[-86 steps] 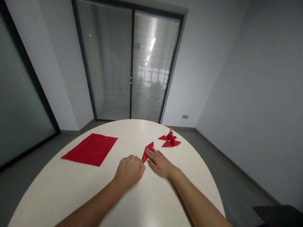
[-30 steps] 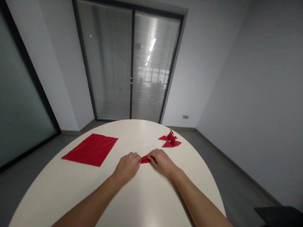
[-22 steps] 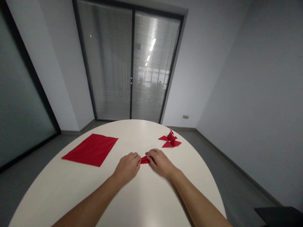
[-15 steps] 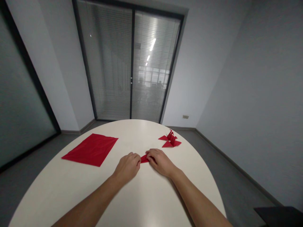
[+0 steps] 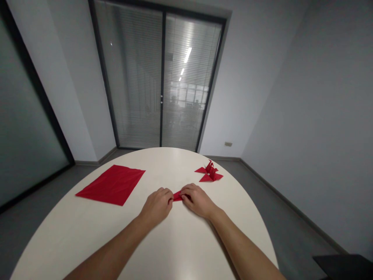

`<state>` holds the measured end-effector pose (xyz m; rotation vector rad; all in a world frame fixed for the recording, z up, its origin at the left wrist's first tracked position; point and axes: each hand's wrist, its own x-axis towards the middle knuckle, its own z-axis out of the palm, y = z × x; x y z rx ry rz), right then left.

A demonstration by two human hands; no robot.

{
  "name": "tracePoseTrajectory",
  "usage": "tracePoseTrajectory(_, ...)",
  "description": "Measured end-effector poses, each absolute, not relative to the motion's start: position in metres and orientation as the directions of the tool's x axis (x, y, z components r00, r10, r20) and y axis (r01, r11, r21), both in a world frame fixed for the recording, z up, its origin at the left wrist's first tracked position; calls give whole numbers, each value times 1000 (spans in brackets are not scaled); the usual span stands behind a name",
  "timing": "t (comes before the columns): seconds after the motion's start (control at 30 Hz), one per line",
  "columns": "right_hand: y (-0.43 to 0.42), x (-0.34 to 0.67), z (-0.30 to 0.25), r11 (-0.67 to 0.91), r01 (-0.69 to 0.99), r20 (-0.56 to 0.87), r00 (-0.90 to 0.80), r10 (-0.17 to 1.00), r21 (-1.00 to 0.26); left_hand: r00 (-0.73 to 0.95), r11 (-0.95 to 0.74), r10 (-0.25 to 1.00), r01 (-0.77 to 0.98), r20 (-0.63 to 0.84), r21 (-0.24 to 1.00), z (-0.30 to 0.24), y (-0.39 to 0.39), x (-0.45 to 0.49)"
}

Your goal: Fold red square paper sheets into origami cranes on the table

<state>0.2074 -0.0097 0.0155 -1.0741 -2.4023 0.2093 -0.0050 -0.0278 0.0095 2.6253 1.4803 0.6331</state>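
Note:
Between my hands, near the middle of the table, is a small folded piece of red paper (image 5: 177, 196). My left hand (image 5: 157, 204) is closed on its left end, fingers curled over it. On the right end, my right hand (image 5: 197, 200) pinches the paper with thumb and fingers. Both ends are hidden under my fingers, so only a narrow red strip shows. Beyond my right hand stand red folded paper cranes (image 5: 211, 174), close together. To the left of my left hand lies a flat, creased red paper sheet (image 5: 112, 186).
The white round table (image 5: 177, 249) carries all the paper. Past its far edge is a glass door with blinds (image 5: 163, 77). A dark flat object (image 5: 344, 266) juts in at the lower right, beside the table.
My right hand's fingers have shifted very slightly on the folded paper. My left hand, the sheet and the cranes stay where they were.

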Motion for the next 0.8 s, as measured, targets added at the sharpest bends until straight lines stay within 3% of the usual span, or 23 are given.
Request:
tracePoseTrajectory(0.5,-8,208,17,745,601,432,-612,662,-290,451,-558,819,771,355,309,1,-23,-7)
tracePoseTrajectory(0.8,-8,210,16,693,637,422,-556,716,-337,427,-542,827,779,367,315,3,-24,-6)
